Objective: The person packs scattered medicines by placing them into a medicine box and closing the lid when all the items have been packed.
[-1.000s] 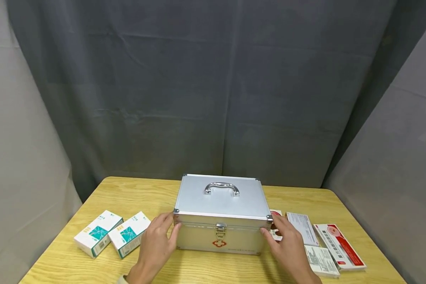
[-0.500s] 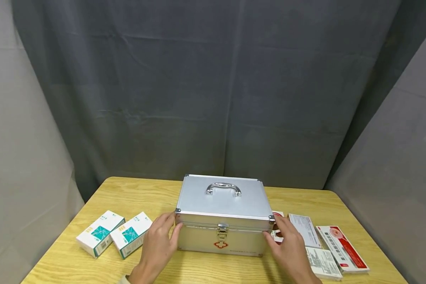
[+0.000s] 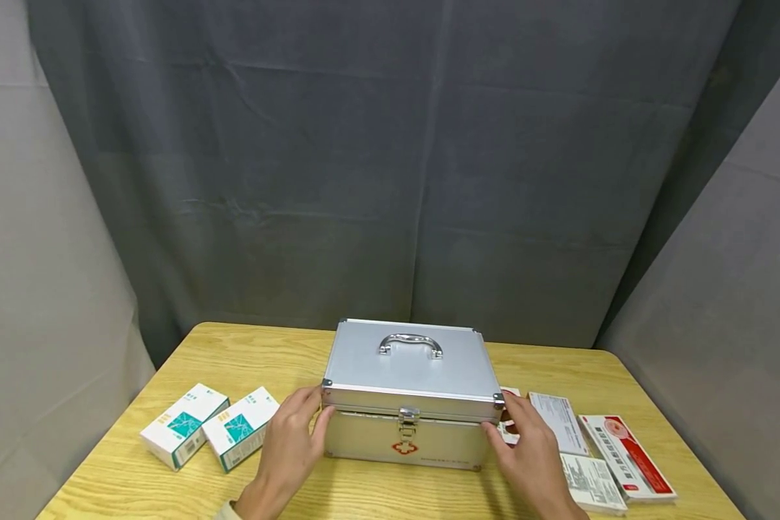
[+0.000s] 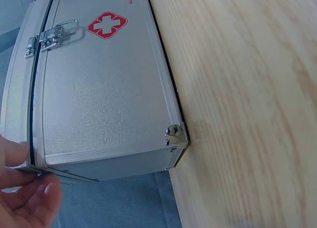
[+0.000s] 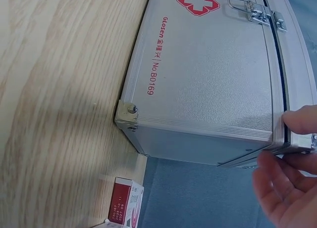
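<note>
A silver metal first-aid box (image 3: 357, 442) with a red cross emblem stands on the table. Its lid (image 3: 354, 368) is raised a little, leaving a thin dark gap along the front in both wrist views. The latch (image 4: 57, 36) hangs unhooked at the front middle. My left hand (image 3: 289, 437) grips the lid's left front corner, thumb in front and fingers around the side. At the opposite front corner, my right hand (image 3: 526, 448) holds the lid in the same way. What is inside the box is hidden.
Two white-and-green medicine boxes (image 3: 185, 426) lie to the left of the first-aid box on the wooden table (image 3: 266, 354). Several flat medicine boxes, one red and white (image 3: 627, 455), lie to the right. A grey curtain (image 3: 338, 180) hangs behind.
The front of the lid has risen slightly, widening the gap over the box body. Both hands keep their places at the corners. The whole head view has shifted a little.
</note>
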`<state>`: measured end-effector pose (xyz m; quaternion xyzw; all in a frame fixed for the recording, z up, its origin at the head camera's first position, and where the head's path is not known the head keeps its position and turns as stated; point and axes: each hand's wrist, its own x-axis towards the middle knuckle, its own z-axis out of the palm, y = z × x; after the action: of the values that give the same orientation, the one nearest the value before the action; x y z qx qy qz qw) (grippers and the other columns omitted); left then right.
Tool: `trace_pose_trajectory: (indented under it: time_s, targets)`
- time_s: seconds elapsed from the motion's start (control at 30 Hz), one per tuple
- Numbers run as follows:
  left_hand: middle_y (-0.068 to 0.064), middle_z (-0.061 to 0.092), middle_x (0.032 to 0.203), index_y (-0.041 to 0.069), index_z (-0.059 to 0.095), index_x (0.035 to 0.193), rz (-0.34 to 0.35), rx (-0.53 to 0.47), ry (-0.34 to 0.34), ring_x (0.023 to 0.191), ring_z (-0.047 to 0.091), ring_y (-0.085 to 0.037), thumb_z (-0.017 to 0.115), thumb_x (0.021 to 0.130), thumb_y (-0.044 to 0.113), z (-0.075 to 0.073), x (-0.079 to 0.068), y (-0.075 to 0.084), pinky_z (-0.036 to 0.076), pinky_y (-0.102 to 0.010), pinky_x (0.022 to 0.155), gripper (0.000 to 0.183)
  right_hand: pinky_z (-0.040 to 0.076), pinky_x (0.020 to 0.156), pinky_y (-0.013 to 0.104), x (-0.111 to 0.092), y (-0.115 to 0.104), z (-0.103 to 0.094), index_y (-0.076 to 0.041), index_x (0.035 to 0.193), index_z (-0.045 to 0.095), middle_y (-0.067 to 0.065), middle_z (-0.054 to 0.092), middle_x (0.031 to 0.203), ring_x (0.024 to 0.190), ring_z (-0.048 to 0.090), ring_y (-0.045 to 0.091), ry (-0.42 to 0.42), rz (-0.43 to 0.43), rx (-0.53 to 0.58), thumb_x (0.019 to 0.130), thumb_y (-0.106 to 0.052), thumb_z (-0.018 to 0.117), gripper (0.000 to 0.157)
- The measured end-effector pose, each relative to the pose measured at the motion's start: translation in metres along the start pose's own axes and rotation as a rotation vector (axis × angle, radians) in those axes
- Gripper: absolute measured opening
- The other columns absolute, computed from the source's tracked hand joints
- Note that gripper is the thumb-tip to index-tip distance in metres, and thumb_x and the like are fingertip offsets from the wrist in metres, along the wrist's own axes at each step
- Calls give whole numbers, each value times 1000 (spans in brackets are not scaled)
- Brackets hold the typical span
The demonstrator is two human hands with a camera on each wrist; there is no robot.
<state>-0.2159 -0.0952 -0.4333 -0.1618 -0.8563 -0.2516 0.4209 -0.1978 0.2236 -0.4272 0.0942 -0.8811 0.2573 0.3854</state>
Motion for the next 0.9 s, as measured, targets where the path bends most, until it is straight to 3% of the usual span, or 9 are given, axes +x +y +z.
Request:
trace_pose_trajectory:
  time_s: [0.17,0.27,0.47,0.73,0.9]
  targets:
    - [-5,68,93,3,69,99,-31,-42,-4,76,66,-9,74,75,10,1,-3,0,52,-15,60,26,47,58,10,0,1,0,3,109,62,9,64,97,70,59,12,13,-19,2,63,-6,80,51]
    - [-5,68,93,2,69,100,-41,-53,-2,76,66,-9,73,75,10,1,-3,1,52,-14,61,27,43,59,4,0,0,-1,2,109,62,9,65,96,70,59,12,20,-28,6,63,-6,81,50]
    - [-4,68,93,4,69,101,-27,-52,14,77,66,-11,74,75,10,1,0,0,54,-20,63,27,46,59,9,1,-2,-3,0,108,63,7,64,97,70,59,12,32,-25,6,64,-6,80,48]
    - [-6,68,96,2,67,105,-33,-118,21,84,67,-17,71,78,12,-1,2,1,56,-28,71,29,52,59,30,4,-6,-7,-2,105,61,6,64,88,70,60,16,0,15,-21,66,-8,79,44]
    - [-7,68,97,2,66,107,-39,-161,52,87,67,-20,70,79,12,0,4,1,54,-29,76,30,51,59,29,7,-8,-11,-4,105,60,7,67,86,70,62,18,-24,74,-22,69,-12,79,41]
